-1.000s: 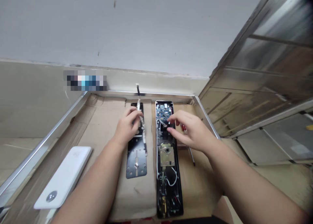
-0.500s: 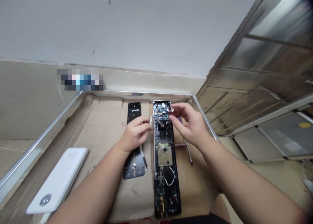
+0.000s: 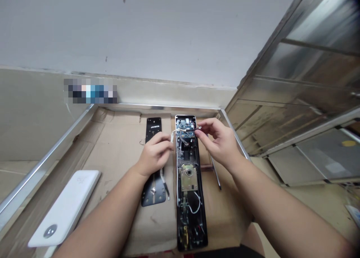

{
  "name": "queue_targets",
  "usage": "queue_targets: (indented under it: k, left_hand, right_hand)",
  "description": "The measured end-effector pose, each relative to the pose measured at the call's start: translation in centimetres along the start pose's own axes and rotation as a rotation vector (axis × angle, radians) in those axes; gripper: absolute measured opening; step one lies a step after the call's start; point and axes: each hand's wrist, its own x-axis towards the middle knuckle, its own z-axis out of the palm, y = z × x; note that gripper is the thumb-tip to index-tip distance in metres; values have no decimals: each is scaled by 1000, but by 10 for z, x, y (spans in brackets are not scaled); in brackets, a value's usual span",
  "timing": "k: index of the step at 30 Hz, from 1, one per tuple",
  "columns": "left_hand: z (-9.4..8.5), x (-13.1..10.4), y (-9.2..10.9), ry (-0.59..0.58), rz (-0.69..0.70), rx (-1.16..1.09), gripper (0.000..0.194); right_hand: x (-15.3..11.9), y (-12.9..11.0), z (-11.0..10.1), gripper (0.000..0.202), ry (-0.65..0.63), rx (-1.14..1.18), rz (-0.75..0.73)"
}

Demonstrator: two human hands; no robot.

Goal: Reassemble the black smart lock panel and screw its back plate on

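A long black lock housing [image 3: 189, 216] lies open on the cardboard, its blue circuit board [image 3: 184, 125] showing at the far end. Above the board runs a cable [image 3: 182, 130], white on the left and dark-sleeved on the right. My left hand [image 3: 157, 153] pinches the white part beside the housing's left edge. Between thumb and fingertips, my right hand [image 3: 218, 140] grips the dark end near a small connector. A flat black plate [image 3: 153, 200] lies partly under my left hand, with a second dark-tipped cable [image 3: 165, 183] beside it.
A white device with a round button [image 3: 64, 209] rests on the left. Right of the housing lies a thin screwdriver-like tool [image 3: 217, 177] near a brownish block [image 3: 207, 167]. Raised metal edging [image 3: 157, 107] borders the cardboard [image 3: 123, 149]. Metal cabinets stand at right.
My right thumb and fingers have closed together on the cable's dark end. My left hand stays almost where it was, and the housing has not visibly moved.
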Motion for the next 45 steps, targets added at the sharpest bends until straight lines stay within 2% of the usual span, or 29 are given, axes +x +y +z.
queue_targets:
  k: [5, 10, 14, 18, 23, 30, 38, 42, 45]
  left_hand:
    - [2, -1, 0, 58, -130, -117, 22]
    - [6, 0, 4, 81, -396, -471, 21]
    - [8, 3, 4, 111, -497, -639, 18]
    - [7, 5, 6, 24, -601, -763, 13]
    - [6, 5, 6, -106, -681, -935, 8]
    - [3, 7, 6, -88, -785, -1128, 4]
    - [-5, 11, 8, -104, -878, -1147, 6]
    - [-8, 12, 6, -125, -921, -1178, 7]
    - [-9, 11, 7, -142, -953, -1190, 7]
  right_hand:
    - [2, 6, 1, 16, -5, -7, -3]
    - [5, 8, -1, 8, -7, -138, -106]
    - [7, 10, -1, 4, -14, -220, -171]
    - [7, 15, -1, 11, -21, -211, -145]
    - [7, 15, -1, 19, -10, -243, -189]
    - [8, 14, 3, 45, 34, -351, -310]
    - [10, 16, 3, 69, 18, -420, -384]
    - [9, 17, 3, 72, 25, -407, -409]
    - [8, 18, 3, 62, 6, -426, -414]
